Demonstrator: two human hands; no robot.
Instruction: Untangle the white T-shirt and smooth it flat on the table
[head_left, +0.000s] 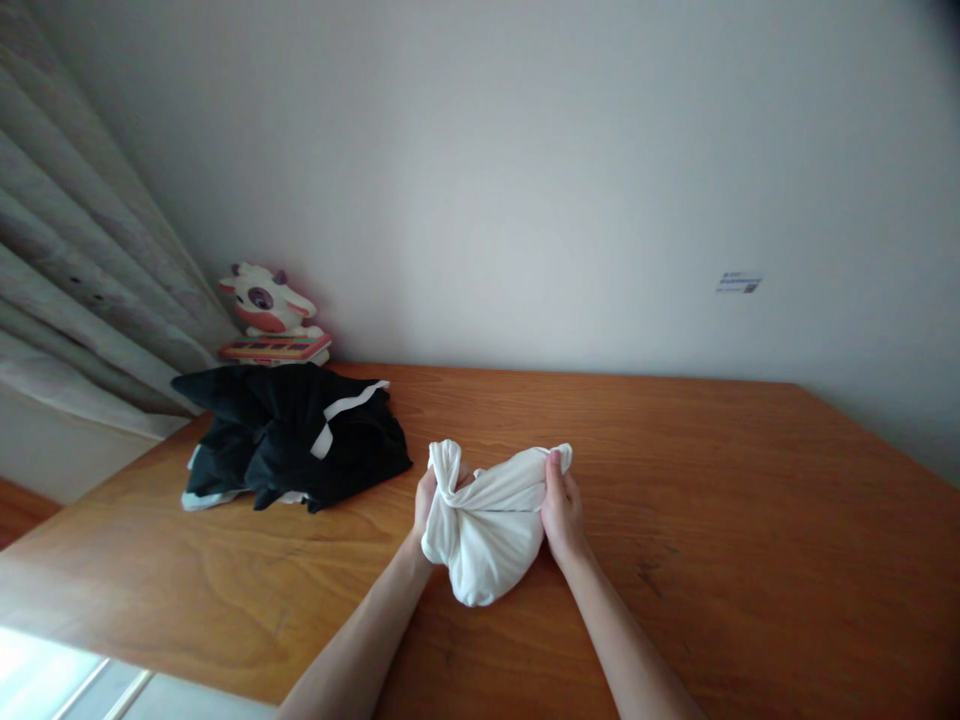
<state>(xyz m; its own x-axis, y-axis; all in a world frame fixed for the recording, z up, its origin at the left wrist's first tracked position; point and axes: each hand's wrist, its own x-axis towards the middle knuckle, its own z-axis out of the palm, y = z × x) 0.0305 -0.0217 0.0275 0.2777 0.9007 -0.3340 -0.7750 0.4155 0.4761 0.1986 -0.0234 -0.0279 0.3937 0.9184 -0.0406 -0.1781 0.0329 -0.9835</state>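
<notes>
A bunched white cloth (495,540), perhaps a garment, is held between my two hands just over the wooden table. My left hand (426,505) grips its left end, where the fabric is twisted into a small knot-like loop; most of those fingers are behind the cloth. At the right end, my right hand (562,505) is closed on the fabric with the thumb on top. The cloth's lower part hangs in a rounded, gathered bulge. What kind of garment it is cannot be made out.
To the left lies a crumpled black garment (277,430) with a white stripe, over some pale fabric. Behind it stand a cow-shaped toy (266,300) and its colourful base (277,347). A curtain (90,230) hangs at left; the wall bears a small label (739,283). The table (750,520) extends right.
</notes>
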